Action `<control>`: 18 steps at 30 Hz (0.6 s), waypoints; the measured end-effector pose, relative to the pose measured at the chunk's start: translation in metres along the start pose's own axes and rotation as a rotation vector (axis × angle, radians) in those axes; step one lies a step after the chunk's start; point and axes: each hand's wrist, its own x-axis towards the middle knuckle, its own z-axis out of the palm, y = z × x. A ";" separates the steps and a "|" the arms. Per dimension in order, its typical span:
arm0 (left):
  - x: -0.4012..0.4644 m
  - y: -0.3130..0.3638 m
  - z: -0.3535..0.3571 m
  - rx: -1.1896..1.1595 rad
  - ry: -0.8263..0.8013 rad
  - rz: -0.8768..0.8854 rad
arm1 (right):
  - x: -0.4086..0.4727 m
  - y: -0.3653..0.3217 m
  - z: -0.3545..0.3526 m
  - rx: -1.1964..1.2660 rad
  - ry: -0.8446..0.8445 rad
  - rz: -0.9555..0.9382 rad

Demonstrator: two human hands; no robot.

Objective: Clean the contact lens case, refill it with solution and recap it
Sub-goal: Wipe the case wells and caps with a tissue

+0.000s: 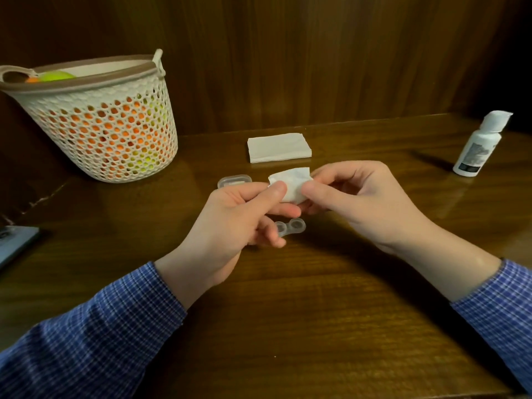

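A small white tissue piece [292, 184] is held above the table between both hands. My left hand [239, 220] pinches its left edge with thumb and forefinger. My right hand [357, 197] pinches its right edge. Just below the hands lies the clear contact lens case [290, 226] with two uncapped round wells; my left hand's lower fingers partly cover its left end. A clear plastic lid or box [234, 180] lies behind my left hand. The white solution bottle [479, 144] stands at the far right with its flip cap open.
A stack of folded white tissues [278, 147] lies at the back middle of the wooden table [316, 312]. A white mesh basket [109, 125] holding orange and green things stands at the back left. A dark flat device [14, 243] sits at the left edge.
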 end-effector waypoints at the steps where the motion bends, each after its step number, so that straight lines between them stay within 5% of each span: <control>1: 0.001 -0.001 0.000 -0.025 -0.008 -0.023 | 0.000 0.001 0.001 0.000 0.035 -0.009; 6: 0.001 -0.006 -0.001 -0.008 0.117 0.038 | 0.000 0.008 0.003 -0.106 0.158 0.030; 11: 0.002 -0.012 -0.003 0.163 0.200 0.218 | -0.001 0.006 0.004 0.057 0.068 0.112; 18: 0.004 -0.010 -0.005 0.192 0.071 0.185 | 0.000 0.008 0.002 0.013 -0.039 0.168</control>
